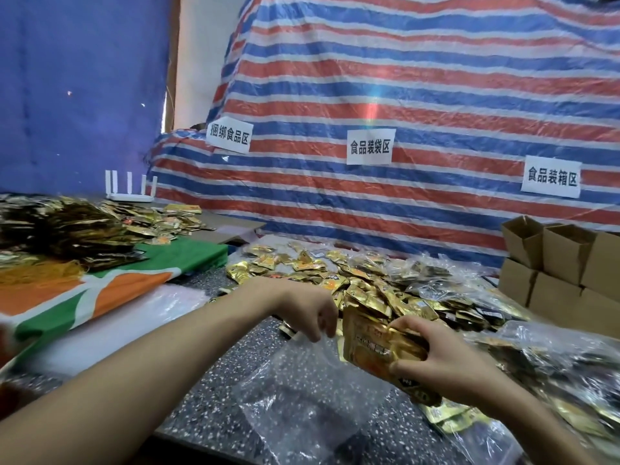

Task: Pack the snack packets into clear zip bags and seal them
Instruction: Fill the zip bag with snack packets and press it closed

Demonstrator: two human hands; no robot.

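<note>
While the right hand (446,357) clamps a bundle of gold snack packets (379,347), thumb underneath and fingers (407,327) curled over its top edge, the left hand (312,317) hangs just beside it with its fingers (320,332) bent downward, pinching the raised mouth of a clear zip bag (302,401). The bundle is tilted, its lower left corner just beside the bag's open edge and the left fingers, still outside the bag as far as can be told. The rest of the bag lies limp and crumpled on the speckled worktop (214,404), between the two forearms.

Behind the hands a loose heap of packets (365,280) spreads across the worktop. To the right lie filled plastic bags (563,374) of packets, and beyond them stacked cardboard boxes (557,266). On the left a green and orange cloth (127,290) carries another mound of packets (67,226), with a white router (131,191) behind it. A striped red, white and blue tarp (419,88) with three paper labels (369,146) fills the background.
</note>
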